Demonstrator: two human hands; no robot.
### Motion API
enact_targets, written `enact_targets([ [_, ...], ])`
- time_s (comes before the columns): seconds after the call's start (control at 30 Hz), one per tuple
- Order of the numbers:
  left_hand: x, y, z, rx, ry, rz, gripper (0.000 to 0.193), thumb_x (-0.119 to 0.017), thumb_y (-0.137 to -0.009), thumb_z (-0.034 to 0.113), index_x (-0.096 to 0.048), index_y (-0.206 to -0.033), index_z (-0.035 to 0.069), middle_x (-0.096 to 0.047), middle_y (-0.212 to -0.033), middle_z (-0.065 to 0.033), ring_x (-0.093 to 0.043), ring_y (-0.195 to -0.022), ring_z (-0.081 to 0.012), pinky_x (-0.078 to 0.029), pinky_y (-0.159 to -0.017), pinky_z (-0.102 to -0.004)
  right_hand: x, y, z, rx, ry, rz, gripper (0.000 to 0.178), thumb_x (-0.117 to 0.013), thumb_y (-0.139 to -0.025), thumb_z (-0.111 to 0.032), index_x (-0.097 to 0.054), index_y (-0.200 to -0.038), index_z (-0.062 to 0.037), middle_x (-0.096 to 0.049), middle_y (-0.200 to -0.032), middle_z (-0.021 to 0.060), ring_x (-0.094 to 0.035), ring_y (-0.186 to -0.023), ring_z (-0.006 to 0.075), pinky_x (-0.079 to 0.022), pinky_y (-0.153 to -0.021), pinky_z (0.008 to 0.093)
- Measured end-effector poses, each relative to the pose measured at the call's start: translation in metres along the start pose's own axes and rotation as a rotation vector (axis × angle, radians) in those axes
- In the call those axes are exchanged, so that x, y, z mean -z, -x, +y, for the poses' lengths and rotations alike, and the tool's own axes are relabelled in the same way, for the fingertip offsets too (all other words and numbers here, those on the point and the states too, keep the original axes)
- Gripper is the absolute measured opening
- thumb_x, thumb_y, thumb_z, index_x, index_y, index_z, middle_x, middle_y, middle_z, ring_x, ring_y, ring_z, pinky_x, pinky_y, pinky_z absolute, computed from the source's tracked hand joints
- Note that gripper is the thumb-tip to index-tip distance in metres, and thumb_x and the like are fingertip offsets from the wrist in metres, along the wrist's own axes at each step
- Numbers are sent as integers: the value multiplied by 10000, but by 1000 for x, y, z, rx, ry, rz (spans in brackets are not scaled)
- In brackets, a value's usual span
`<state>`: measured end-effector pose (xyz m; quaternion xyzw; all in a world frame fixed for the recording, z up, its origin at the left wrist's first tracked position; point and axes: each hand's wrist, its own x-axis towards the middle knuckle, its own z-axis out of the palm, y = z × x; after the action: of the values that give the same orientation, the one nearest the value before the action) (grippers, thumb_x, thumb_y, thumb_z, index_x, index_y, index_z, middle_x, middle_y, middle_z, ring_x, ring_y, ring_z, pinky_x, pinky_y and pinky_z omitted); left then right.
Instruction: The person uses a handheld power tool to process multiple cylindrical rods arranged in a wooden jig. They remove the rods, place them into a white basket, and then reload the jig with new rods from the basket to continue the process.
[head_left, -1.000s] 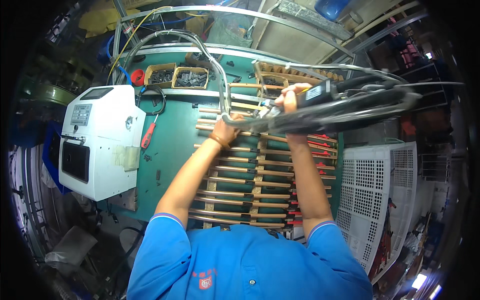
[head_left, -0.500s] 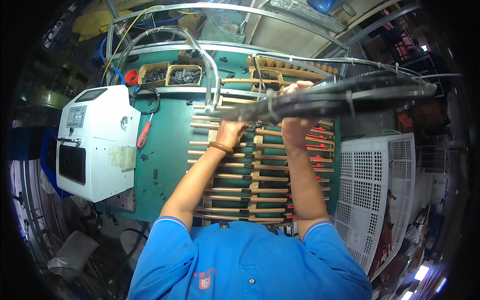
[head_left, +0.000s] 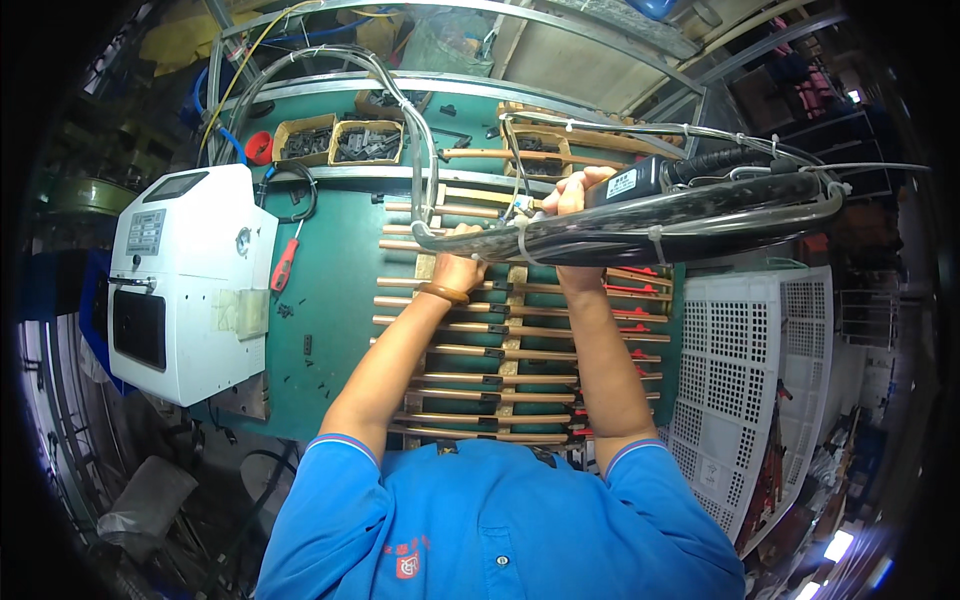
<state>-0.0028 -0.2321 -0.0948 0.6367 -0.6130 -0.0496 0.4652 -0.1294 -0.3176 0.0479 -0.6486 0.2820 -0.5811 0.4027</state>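
My right hand is closed round a black hand-held power screwdriver with a brass-coloured front end pointing left. A thick bundle of black hoses hangs from it across my view, covering part of that hand. My left hand, a brown bangle on its wrist, rests curled over the row of copper-coloured rods. Its fingers look closed, but the hoses hide their tips and whatever they hold. Each rod carries a small black fitting near its middle, and several have red pieces toward the right.
A white machine stands at the left, beside a red-handled screwdriver on the green table. Boxes of black parts sit behind a metal rail. White perforated crates stand at the right. A looped cable arches over the table.
The power screwdriver and its hoses, blurred before, have tilted and swung lower toward the left hand. The hoses now cover the left fingertips. The left hand has barely moved.
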Motion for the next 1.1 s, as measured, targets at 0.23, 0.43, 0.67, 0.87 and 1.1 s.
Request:
enact_targets([
  [0.23,0,-2,-1,-118,-28,-23,132,-599,-681,40,-576,-806,75,-543,-870,-79,-515,-874,-291,-393,-755,-421,-20,-7,-38,-280,-715,-91,218,-543,-932,-78,-444,-1126,-79,-503,-948,41,-517,-830,95,-493,-730,246],
  [0.43,11,-3,7,-5,-59,10,124,-622,-717,58,-611,-839,72,-594,-915,-133,-561,-878,-351,-441,-757,-441,-17,1,-15,-129,-123,-111,392,-696,-847,-244,-493,-1118,-47,-532,-1036,47,-541,-935,180,-488,-815,338],
  [0.67,-6,38,-71,257,447,28,85,-631,-760,122,-660,-839,108,-645,-877,-49,-620,-799,-254,-491,-714,-358,-12,22,10,-46,-277,-297,361,-591,-932,-191,-455,-1240,-60,-496,-1167,71,-504,-1032,171,-430,-943,317],
  [0.87,3,29,-70,181,515,9,92,-641,-740,72,-650,-831,74,-641,-841,-89,-617,-808,-289,-491,-707,-386,-12,22,26,-203,-490,-274,398,-623,-903,-234,-463,-1217,-49,-521,-1177,80,-520,-1071,187,-444,-947,349],
  [1.1,62,13,-15,-18,-31,53,198,-659,-723,1,-626,-909,60,-650,-917,-110,-615,-870,-329,-494,-749,-407,-35,-3,-16,-38,-115,-71,183,-700,-792,-135,-575,-890,-43,-602,-828,27,-568,-745,157,-480,-721,302],
])
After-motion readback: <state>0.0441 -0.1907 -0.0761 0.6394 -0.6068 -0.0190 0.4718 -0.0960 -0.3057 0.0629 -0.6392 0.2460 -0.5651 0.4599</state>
